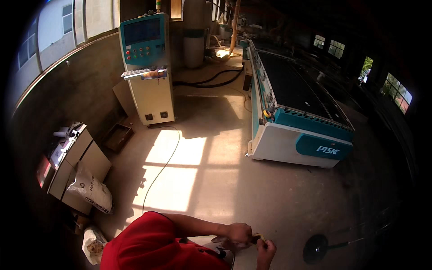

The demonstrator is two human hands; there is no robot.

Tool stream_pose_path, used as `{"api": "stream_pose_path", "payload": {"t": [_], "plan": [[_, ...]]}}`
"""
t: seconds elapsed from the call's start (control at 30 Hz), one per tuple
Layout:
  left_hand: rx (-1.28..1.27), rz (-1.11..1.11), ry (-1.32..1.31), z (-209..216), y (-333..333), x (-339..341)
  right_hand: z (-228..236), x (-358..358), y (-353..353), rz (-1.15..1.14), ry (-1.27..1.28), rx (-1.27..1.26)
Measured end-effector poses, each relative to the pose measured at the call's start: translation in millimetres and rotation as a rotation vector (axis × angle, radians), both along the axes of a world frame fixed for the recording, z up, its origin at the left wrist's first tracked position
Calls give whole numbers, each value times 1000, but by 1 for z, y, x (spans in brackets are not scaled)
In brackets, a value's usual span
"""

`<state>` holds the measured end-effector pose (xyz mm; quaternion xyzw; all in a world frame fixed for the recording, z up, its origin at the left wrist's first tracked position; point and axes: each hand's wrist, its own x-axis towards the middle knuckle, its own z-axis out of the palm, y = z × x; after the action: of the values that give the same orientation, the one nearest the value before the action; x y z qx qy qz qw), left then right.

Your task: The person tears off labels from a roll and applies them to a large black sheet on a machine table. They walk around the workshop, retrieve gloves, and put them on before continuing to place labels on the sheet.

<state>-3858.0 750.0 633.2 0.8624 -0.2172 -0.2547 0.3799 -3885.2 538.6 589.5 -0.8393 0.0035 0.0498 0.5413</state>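
My left hand [240, 232] is closed at the lower middle, its arm reaching across from a red sleeve [139, 240]. My right hand [266, 250] sits just to its right, with thumb and fingers pinched together. A small yellowish strip-like piece [257, 236] shows between the two hands, and both seem to grip it. Its kind is too small to make out. Something pale and brownish [219, 240] pokes out beneath my left hand, partly hidden by it.
A cabinet-mounted control panel [143, 38] stands far left. A large flat-bed machine [301, 139] fills the right. A white sack [92, 189] leans on a low cabinet [67, 180]. A thin cable [173, 153] crosses the floor. A round dark base [315, 249] stands lower right.
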Motion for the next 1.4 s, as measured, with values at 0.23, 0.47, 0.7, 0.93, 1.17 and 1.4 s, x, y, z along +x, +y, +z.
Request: {"api": "stream_pose_path", "payload": {"t": [0.23, 0.47, 0.7, 0.93, 1.17, 1.4], "plan": [[-296, 559, 39, 17, 43, 88, 79, 147, 102, 559, -606, 147], [-316, 785, -238, 7, 141, 143, 46, 270, 186, 1151, 41, -60], [-12, 776, -372, 0, 280, 182, 83, 347, 414, 875, 877, 1235], [-8, 950, -911, 77, 472, 223, 106, 389, 594, 831, 571, 1081], [146, 854, -1183, 60, 588, 250, 135, 390, 785, 1296, 991, 826], [372, 991, -843, 19, 727, 269, 107, 414, 970, 1744, 687, 387]]}}
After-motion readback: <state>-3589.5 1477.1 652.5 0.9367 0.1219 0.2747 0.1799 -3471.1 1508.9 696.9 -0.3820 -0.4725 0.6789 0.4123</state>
